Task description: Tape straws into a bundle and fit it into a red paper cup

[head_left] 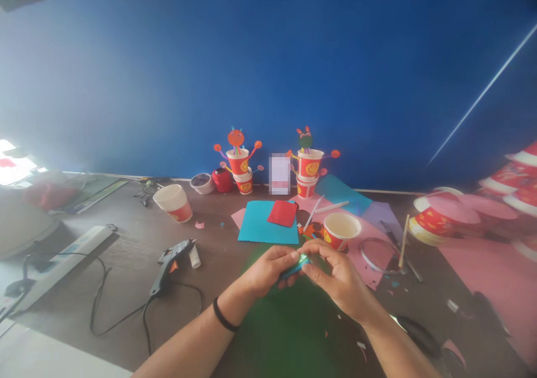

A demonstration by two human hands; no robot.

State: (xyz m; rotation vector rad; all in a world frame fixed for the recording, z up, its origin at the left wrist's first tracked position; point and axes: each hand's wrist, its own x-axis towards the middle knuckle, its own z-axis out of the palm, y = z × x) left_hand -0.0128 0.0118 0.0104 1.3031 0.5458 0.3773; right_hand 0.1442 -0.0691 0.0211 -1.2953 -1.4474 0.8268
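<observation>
My left hand (274, 269) and my right hand (331, 274) meet in front of me, fingers closed around a small shiny blue-green piece (300, 263). The fingers cover much of it, so I cannot tell its exact kind. Beneath both hands lies a green sheet (285, 322). Just beyond them are a light blue paper sheet (255, 224) with a red paper piece (282, 213) on top, and an orange paper piece with dark spots (311, 230). A red and white paper cup (342, 231) stands close behind my right hand.
To the left rest a glue gun (170, 263) with its cord, a small white tube (194, 256), a tilted paper cup (174, 203) and a power strip (71, 260). Two cup figures (239, 162) (309, 162) stand by the blue wall. Pink paper (490, 288) and a tape roll (381, 255) lie right.
</observation>
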